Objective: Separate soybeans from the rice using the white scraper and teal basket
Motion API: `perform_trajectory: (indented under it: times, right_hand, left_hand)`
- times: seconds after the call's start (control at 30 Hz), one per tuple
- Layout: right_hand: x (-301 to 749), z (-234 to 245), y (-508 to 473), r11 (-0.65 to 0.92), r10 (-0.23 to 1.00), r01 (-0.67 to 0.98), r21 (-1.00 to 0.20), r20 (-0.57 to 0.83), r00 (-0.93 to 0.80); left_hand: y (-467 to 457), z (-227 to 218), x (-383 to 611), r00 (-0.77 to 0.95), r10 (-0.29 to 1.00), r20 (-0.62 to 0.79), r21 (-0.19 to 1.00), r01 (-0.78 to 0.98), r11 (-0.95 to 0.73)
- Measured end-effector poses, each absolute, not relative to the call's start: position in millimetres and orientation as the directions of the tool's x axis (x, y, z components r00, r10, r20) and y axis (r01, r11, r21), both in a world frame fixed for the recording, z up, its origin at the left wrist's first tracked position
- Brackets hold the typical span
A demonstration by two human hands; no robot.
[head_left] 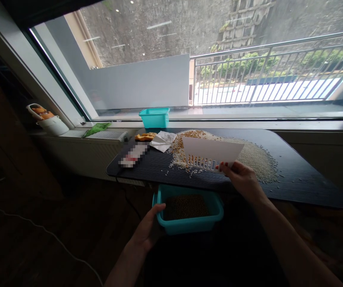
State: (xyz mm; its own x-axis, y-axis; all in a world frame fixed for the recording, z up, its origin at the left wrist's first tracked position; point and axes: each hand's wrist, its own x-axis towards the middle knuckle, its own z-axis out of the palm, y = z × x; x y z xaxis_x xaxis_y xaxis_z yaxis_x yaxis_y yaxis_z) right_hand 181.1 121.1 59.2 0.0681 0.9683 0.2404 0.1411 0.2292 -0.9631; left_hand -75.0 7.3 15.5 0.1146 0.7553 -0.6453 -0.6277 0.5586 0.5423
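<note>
My left hand (150,223) grips the left rim of a teal plastic bin (195,227), thumb over the edge, just below the table's front edge. Brown grains (186,206) cover the bottom of that bin. Between the thumb and fingers of my right hand (243,177) is a white slotted card (211,151), tilted above the tabletop, with a row of slots along its lower edge. Behind and beneath the card lies a spread of white rice (258,161), mixed with yellow-orange kernels (179,145) towards the left.
The dark table (303,179) stands against a window. A second teal bin (155,118) sits at its back edge. Near it are a crumpled white tissue (163,140), an orange-yellow item (145,136) and a blurred-out object (135,154). A white cable (54,237) crosses the floor.
</note>
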Motion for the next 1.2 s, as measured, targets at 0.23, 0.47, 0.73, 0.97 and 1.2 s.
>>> perform_trajectory:
  times: [0.23, 0.47, 0.73, 0.97, 1.2]
  right_hand:
    - [176.9, 55.6, 132.3, 0.240, 0.969, 0.136, -0.961, 0.245, 0.025]
    - [180.4, 63.1, 121.6, 0.193, 0.978, 0.155, -0.969, 0.202, 0.050]
    - [187.1, 59.1, 115.1, 0.202, 0.976, 0.177, -0.963, 0.213, 0.044]
    - [184.9, 67.4, 102.6, 0.168, 0.982, 0.198, -0.966, 0.181, 0.051]
    - [177.6, 62.0, 114.5, 0.222, 0.973, 0.190, -0.956, 0.230, 0.021]
  left_hand:
    - [6.8, 16.2, -74.4, 0.101, 0.754, -0.649, 0.543, -0.632, 0.553]
    - [7.5, 17.3, -74.0, 0.099, 0.753, -0.650, 0.553, -0.617, 0.559]
    - [6.8, 16.1, -75.2, 0.110, 0.767, -0.632, 0.562, -0.617, 0.551]
    - [7.1, 15.8, -73.4, 0.114, 0.757, -0.643, 0.563, -0.599, 0.569]
    - [7.8, 17.8, -73.6, 0.106, 0.760, -0.641, 0.565, -0.606, 0.560]
